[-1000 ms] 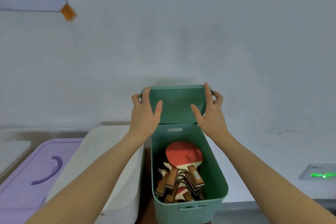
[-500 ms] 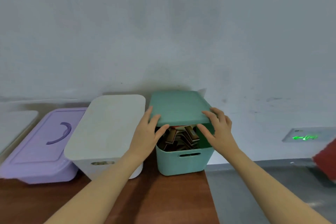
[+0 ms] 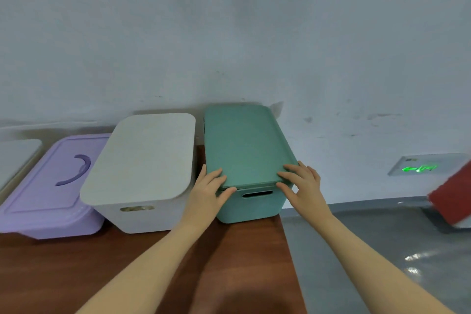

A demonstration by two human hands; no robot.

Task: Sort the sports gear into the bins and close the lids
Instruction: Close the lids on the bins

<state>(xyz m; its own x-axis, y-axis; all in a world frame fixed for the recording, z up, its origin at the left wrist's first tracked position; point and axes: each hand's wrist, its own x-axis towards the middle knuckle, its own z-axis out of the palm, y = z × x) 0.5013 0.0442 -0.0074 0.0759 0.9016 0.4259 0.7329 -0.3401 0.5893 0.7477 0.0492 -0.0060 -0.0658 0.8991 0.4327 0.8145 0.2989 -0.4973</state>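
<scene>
The green lid (image 3: 244, 143) lies flat on the green bin (image 3: 251, 205), which stands at the right end of the wooden table (image 3: 229, 262), by its edge. The left hand (image 3: 207, 195) and right hand (image 3: 304, 187) rest straight fingers on the lid's near corners, thumbs under its rim. The white bin (image 3: 142, 160) stands just beside it on the left, the purple bin (image 3: 48, 186) beyond. Grey floor (image 3: 369, 232) lies open to the right.
</scene>
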